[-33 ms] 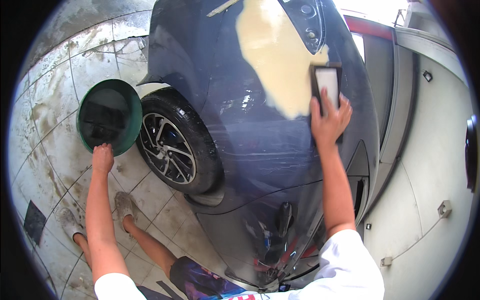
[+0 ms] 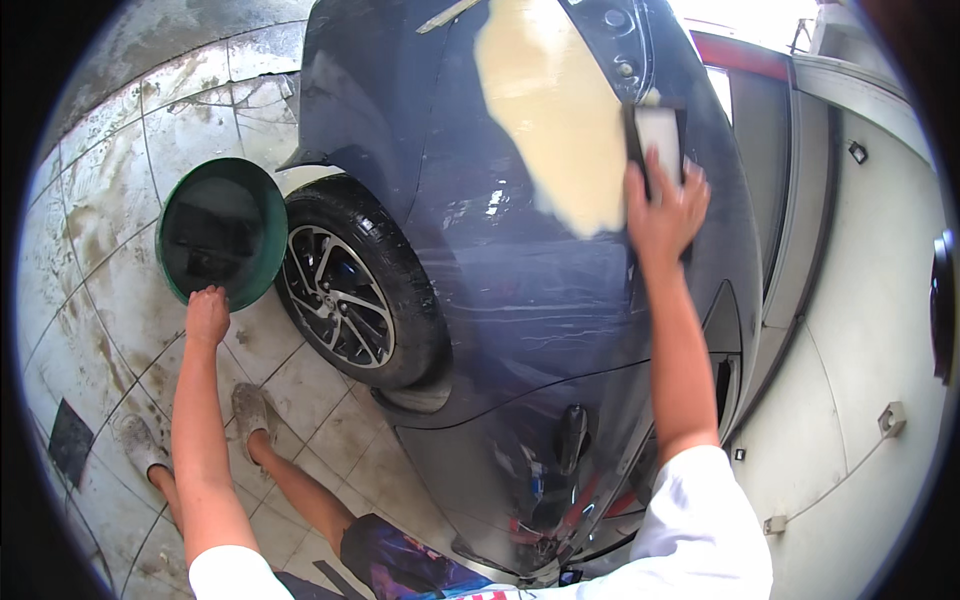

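Note:
My right hand (image 2: 668, 218) is closed around a dark sanding block (image 2: 657, 128) with a pale top. The block lies against the dark blue-grey car body (image 2: 500, 300), at the right edge of a cream filler patch (image 2: 550, 120). Its underside is hidden. With my left hand (image 2: 208, 315) I grip the near rim of a round green basin (image 2: 266, 268) that holds dark liquid. This basin is beside the car's wheel (image 2: 412, 310), tilted toward me.
Below the basin, my shoes (image 2: 255, 410) stand on stained white floor tiles (image 2: 100, 290). A pale wall (image 2: 850, 330) with small fixtures runs along the right. A thin light strip (image 2: 447, 16) lies on the car's far part. A dark square (image 2: 70, 443) is on the floor at far left.
My right hand and the sanding block have shifted slightly away from me, along the filler's right edge. My left hand and the basin stay nearly where they were.

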`<state>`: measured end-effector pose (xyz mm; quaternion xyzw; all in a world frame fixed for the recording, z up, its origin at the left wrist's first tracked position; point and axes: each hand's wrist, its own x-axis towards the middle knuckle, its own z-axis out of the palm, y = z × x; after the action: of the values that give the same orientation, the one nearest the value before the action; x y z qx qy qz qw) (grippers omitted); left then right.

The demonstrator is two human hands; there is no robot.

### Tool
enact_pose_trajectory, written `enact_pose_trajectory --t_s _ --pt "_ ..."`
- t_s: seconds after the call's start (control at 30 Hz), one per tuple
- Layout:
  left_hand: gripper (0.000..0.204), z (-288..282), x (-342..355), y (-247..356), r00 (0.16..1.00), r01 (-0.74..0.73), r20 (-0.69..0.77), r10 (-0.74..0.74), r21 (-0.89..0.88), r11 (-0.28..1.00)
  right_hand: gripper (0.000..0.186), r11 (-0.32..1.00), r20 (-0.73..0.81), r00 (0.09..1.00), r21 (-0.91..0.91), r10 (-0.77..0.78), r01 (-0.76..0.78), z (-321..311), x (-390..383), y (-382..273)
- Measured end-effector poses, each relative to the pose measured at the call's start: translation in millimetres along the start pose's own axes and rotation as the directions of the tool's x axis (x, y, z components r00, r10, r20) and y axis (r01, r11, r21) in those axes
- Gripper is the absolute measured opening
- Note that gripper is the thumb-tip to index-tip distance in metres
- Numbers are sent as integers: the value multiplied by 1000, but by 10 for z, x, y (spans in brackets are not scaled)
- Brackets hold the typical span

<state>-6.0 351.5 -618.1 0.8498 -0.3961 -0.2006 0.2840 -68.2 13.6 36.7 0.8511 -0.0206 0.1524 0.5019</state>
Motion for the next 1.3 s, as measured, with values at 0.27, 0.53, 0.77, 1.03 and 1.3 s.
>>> enact_pose_trajectory --t_s 0.27,0.53,0.77,1.03,1.3 --pt "13 -142 2 -10 999 13 47 -10 -51 999 43 995 130 987 3 95 -96 -39 -166 68" --pt "13 -209 34 20 996 30 91 -25 -47 998 40 997 62 995 -2 76 -76 220 324 39" --pt "13 -216 -11 13 997 7 77 -1 -71 997 40 999 45 999 -33 -19 20 258 321 137" --pt "14 -222 12 10 993 36 114 -26 -90 995 43 977 238 956 81 174 -198 -125 12 110" --pt "12 -271 -3 22 997 32 72 -26 -87 996 41 991 49 991 50 125 -128 490 714 372"
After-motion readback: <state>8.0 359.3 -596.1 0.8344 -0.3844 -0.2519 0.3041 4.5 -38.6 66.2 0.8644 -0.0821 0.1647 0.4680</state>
